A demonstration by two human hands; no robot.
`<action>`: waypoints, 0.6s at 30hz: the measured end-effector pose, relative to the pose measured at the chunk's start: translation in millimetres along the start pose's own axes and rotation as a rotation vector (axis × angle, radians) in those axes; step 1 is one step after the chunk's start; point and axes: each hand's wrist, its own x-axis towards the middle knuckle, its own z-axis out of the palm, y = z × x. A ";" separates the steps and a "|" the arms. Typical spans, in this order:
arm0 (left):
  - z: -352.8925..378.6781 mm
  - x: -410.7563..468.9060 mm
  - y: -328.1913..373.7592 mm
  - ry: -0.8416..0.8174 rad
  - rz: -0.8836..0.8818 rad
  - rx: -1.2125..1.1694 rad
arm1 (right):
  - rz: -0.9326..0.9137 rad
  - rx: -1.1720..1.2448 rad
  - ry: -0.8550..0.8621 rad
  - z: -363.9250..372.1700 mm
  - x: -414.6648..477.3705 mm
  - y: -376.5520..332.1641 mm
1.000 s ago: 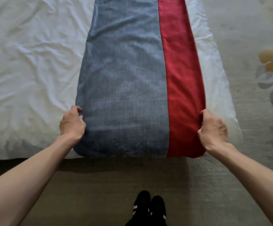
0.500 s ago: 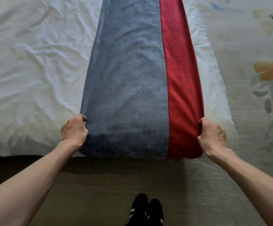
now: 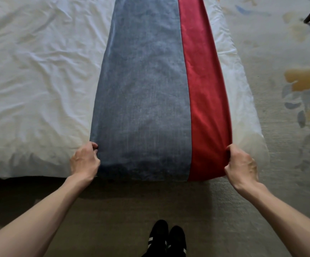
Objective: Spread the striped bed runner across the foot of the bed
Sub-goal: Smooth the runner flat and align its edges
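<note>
The runner (image 3: 143, 101) lies flat on the bed (image 3: 31, 86), running away from the person as a wide grey-blue band with a narrower red stripe (image 3: 206, 93) along its right side. Its near end drapes over the bed's near edge. The left hand (image 3: 84, 161) grips the grey edge close to that end, fingers (image 3: 94, 145) curled onto the cloth. The right hand (image 3: 241, 165) grips the red edge, fingers clamped on a bunched fold (small creases fan out from the grip). White, wrinkled bedding shows on both sides of the runner, more on the left. Below the bed is a beige carpet (image 3: 284, 164) with a faded floral pattern on the right, and two black shoes (image 3: 166, 238) with white stripes.
</note>
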 end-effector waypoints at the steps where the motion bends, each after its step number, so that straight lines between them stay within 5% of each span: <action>1: 1.0 -1.6 -0.9 0.000 0.004 -0.003 | 0.000 0.002 0.004 0.5 -1.9 0.3; 18: 7.1 -20.6 -5.3 -0.014 -0.006 -0.062 | 0.031 0.068 -0.002 13.7 -17.8 7.5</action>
